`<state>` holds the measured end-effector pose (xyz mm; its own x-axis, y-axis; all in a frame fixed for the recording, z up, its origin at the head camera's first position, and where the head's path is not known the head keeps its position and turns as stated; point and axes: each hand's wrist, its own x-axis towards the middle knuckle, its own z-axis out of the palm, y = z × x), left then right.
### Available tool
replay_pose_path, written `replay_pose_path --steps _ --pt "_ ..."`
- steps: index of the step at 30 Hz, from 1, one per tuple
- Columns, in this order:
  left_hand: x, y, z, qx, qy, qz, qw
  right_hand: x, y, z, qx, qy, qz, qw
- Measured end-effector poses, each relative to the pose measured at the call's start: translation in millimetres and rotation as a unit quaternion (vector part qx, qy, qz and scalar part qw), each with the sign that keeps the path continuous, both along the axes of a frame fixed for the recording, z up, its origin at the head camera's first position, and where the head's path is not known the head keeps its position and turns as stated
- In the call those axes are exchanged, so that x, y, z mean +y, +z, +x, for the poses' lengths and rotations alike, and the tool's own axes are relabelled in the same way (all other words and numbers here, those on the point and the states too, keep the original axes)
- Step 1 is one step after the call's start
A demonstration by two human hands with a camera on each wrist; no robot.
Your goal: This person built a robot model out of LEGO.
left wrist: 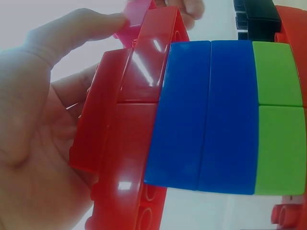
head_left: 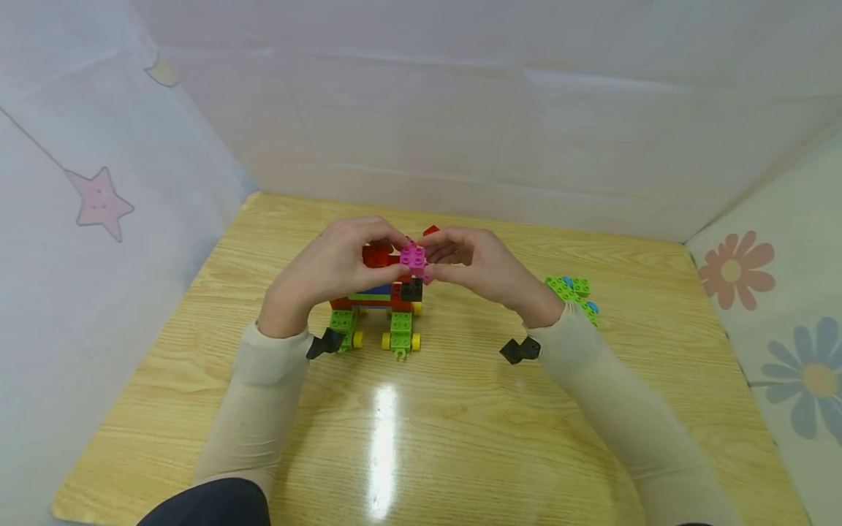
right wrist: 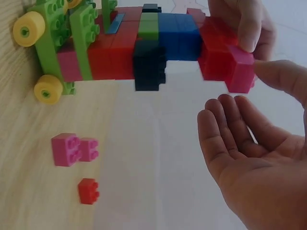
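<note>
A tall toy-brick model (head_left: 375,301) stands on wheeled light-green bases (right wrist: 44,52), with red, blue, green and black bricks stacked above. At its top front corner is a pink brick (head_left: 413,257). My left hand (head_left: 332,256) pinches this pink brick, its thumb pressed against it in the left wrist view and its other fingers partly hidden behind red bricks (left wrist: 139,81). Beside it, my right hand (right wrist: 261,158) touches the pink brick with the thumb. The right hand's other fingers are loosely extended below the brick in the right wrist view, holding nothing.
Two loose pink bricks (right wrist: 64,149) and a small red brick (right wrist: 88,191) lie on the wooden table (head_left: 460,409) beyond the model. Light-green pieces with blue parts (head_left: 571,290) lie by the right forearm. A pale cloth wall (head_left: 427,124) rises behind the table.
</note>
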<state>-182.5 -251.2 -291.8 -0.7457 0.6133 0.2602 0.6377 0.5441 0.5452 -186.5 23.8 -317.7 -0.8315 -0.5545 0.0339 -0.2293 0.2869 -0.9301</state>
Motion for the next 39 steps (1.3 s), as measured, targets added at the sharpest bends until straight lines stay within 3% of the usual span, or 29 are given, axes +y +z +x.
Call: replay_pose_path --steps 5,13,23,32,39 --pt "-1.4 -1.1 -1.1 -0.006 0.002 0.0 1.0 2.2 -16.4 -10.8 -0.026 -0.003 -0.001 0.9996" --pt "-0.5 -1.8 -2.2 -0.008 0.003 -0.007 0.9999 0.5 -54.2 -32.7 -0.048 -0.074 0.039 0.9954" --pt "0.1 -1.0 -2.0 -0.011 0.007 -0.011 0.9999 -7.3 -93.2 -52.0 -0.073 -0.116 0.078 0.9876" --pt "-0.4 -2.5 -2.0 -0.013 0.006 -0.007 0.9999 -17.0 -113.3 -54.9 -0.058 -0.13 0.128 0.9814" --pt "1.2 -0.8 -0.9 -0.018 0.002 -0.002 0.9998 -21.2 -117.8 -54.5 -0.055 -0.148 0.143 0.9771"
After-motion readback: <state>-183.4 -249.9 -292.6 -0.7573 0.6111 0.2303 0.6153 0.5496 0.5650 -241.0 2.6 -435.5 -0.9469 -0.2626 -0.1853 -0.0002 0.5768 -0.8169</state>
